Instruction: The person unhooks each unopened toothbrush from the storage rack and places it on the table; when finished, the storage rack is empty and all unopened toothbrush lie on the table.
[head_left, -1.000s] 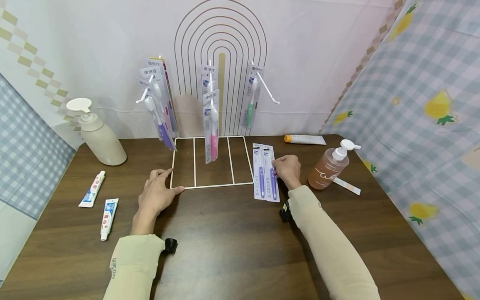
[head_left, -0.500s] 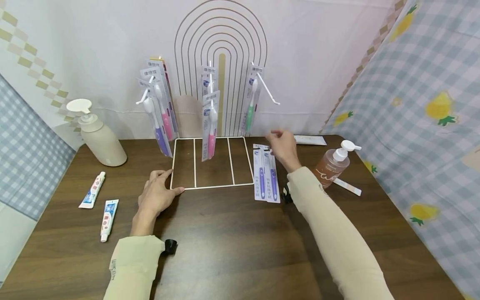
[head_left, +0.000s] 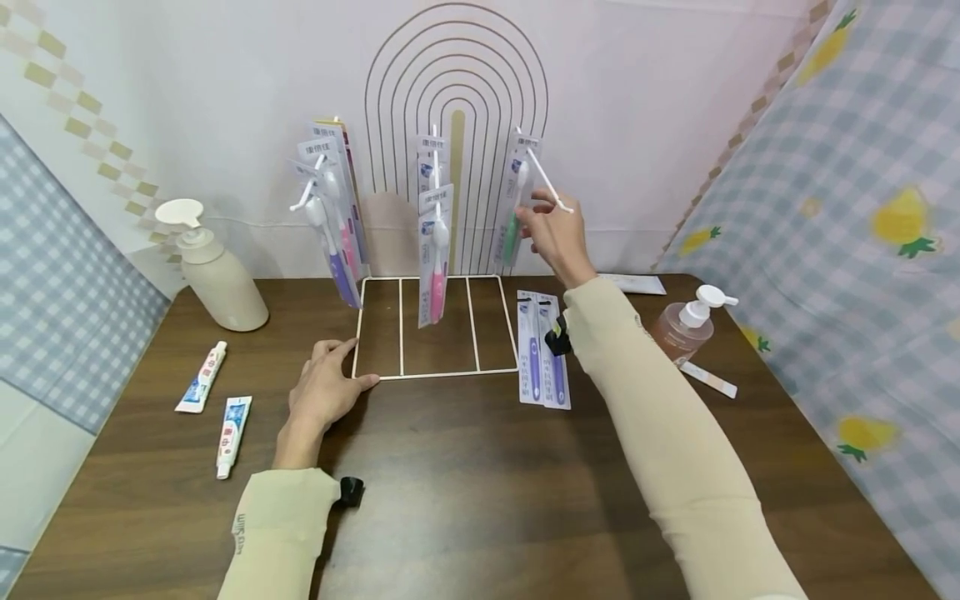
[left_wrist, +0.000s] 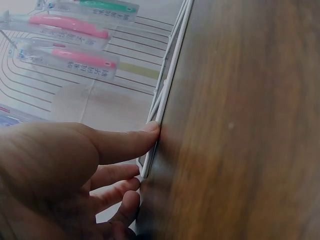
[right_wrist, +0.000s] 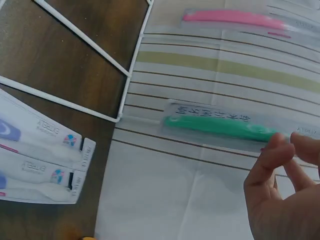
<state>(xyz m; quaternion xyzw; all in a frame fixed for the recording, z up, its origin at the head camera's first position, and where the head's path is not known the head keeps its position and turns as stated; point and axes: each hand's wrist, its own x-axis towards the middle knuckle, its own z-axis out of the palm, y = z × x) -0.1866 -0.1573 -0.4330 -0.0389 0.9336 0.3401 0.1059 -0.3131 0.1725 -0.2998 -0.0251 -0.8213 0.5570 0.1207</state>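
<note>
My left hand [head_left: 324, 392] holds the front-left corner of a white wire display rack [head_left: 437, 376], its thumb on the front wire in the left wrist view. My right hand [head_left: 558, 237] is raised to the rack's right hook [head_left: 551, 185]. Its thumb and finger pinch at a packaged toothbrush with a green handle [right_wrist: 215, 126]; the exact contact is partly hidden. Packaged toothbrushes [head_left: 437, 267] with pink handles hang in the middle. A purple-handled toothbrush [head_left: 341, 271] hangs among others on the left. Two purple packaged toothbrushes [head_left: 534, 358] lie on the table, right of the rack.
At left stand a beige pump bottle [head_left: 225, 279] and two toothpaste tubes [head_left: 202, 377]. On the right are an amber pump bottle [head_left: 678, 329], a flat strip [head_left: 708, 379] and a white tube [head_left: 636, 284] near the wall. Cloth covers the wall [head_left: 615, 100].
My right hand has left the flat packages on the table and risen to the green toothbrush. The left hand stays at the rack's corner. The head view has shifted slightly.
</note>
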